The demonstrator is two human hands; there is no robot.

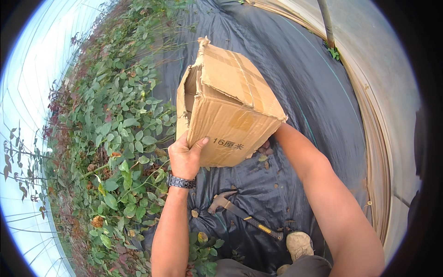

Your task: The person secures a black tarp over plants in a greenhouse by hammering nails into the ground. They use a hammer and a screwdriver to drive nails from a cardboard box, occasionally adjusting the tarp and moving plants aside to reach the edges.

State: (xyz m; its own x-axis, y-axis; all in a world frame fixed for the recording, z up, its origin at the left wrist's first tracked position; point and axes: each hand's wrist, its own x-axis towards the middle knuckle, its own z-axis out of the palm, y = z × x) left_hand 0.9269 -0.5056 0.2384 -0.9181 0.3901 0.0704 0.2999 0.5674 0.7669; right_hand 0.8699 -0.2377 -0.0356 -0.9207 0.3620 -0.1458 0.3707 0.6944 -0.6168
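Observation:
A worn brown cardboard box [240, 122] is tilted in front of me, with torn flaps gaping at its left end and tape across its top. My left hand [184, 157] grips the near left edge, thumb pressed on the printed side and a dark watch [181, 181] on the wrist. Reaching behind the lower right corner, my right hand [266, 146] is mostly hidden by the box; only a few curled fingers show beneath, against its underside. A claw hammer [247, 215] with a black and yellow handle lies on the black ground sheet [295, 184] below the box.
Leafy green plants [124, 134] grow in a dense row along the left. To the right runs a translucent plastic wall [387, 92] with a gathered edge and a slanted pole [326, 23]. My shoe [299, 244] rests on the sheet near the hammer's handle.

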